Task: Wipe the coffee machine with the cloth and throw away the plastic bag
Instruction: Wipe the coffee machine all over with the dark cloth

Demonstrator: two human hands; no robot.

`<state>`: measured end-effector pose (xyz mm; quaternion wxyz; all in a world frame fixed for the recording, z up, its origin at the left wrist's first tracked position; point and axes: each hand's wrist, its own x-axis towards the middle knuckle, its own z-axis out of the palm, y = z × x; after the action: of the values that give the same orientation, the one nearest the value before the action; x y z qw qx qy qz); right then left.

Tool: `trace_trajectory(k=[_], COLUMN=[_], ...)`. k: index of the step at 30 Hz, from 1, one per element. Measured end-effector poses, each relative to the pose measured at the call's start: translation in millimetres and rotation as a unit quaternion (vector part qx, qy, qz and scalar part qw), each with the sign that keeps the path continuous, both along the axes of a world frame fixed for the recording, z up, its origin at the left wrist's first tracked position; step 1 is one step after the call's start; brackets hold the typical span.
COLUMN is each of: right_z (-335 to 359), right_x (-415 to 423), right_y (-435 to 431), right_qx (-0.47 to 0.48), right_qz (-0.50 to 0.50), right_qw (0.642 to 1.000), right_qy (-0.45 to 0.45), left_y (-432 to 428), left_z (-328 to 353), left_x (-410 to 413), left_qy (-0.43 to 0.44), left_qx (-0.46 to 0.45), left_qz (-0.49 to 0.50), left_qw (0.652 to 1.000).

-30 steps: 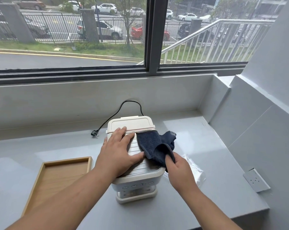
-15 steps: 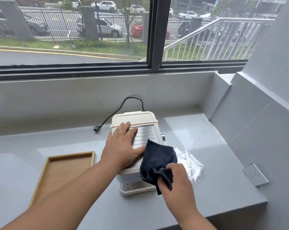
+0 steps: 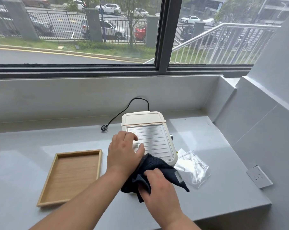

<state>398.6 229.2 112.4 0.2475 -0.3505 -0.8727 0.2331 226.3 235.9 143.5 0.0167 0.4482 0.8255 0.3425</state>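
Note:
A cream coffee machine (image 3: 150, 130) with a ribbed metal top stands in the middle of the grey counter. My left hand (image 3: 123, 153) rests on its left front corner, fingers spread, holding it steady. My right hand (image 3: 158, 186) grips a dark navy cloth (image 3: 158, 168) pressed against the machine's front face, which the cloth and hands hide. A clear plastic bag (image 3: 192, 168) lies crumpled on the counter just right of the machine.
A shallow wooden tray (image 3: 70, 176) lies to the left of the machine. The machine's black cord and plug (image 3: 105, 127) trail behind it to the left. A wall socket (image 3: 259, 179) sits on the right wall. The counter's front edge runs close below my hands.
My right hand has drawn the cloth from the machine's top down over its front face. My left hand has slid toward the front left corner, uncovering the ribbed top.

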Motion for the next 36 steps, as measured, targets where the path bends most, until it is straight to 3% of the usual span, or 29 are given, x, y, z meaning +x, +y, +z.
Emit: trace_trajectory(k=[5,9,14,20,23,26,29,32,36], right_z=[2.2,1.3,7.2,18.0,21.8,29.2,43.5,56.2,61.9], right_x=[-22.5,-41.9,-80.6,-124.2,-140.8,-148.7,-147.6,-142.8,-133.4], right_y=[-18.9,-34.1,-51.3,-53.7,-52.4,-48.1,-45.2,-39.3,-34.8], right_qx=[0.015,0.005,-0.077,-0.126,-0.167,-0.206,-0.237,-0.218,-0.142], right_qz=[0.031,0.036,0.034,-0.017,-0.049,-0.051,-0.007,0.025,0.029], right_qw=[0.999,0.999,0.992,0.988,0.982,0.971,0.958,0.953,0.953], right_qy=[-0.016,-0.036,-0.091,-0.090,-0.080,-0.112,-0.163,-0.211,-0.265], left_y=[-35.0,-59.7,-84.1,-97.3,-96.4,-97.0,-94.5,-83.2,-66.0], left_z=[-6.1,-19.7,-35.0,-31.6,-22.2,-14.1,-16.4,-21.1,-29.3], left_x=[-11.4,-31.7,-49.3,-71.4,-76.8,-82.0,-90.2,-91.5,-83.2], left_qy=[-0.072,-0.185,-0.292,-0.361,-0.453,-0.576,-0.638,-0.661,-0.640], left_qx=[0.005,-0.003,0.005,0.027,0.013,-0.067,-0.068,-0.017,0.035], left_qz=[-0.018,-0.009,-0.057,-0.037,-0.043,-0.078,-0.117,-0.098,-0.048], left_qw=[0.997,0.983,0.955,0.931,0.890,0.811,0.758,0.744,0.766])
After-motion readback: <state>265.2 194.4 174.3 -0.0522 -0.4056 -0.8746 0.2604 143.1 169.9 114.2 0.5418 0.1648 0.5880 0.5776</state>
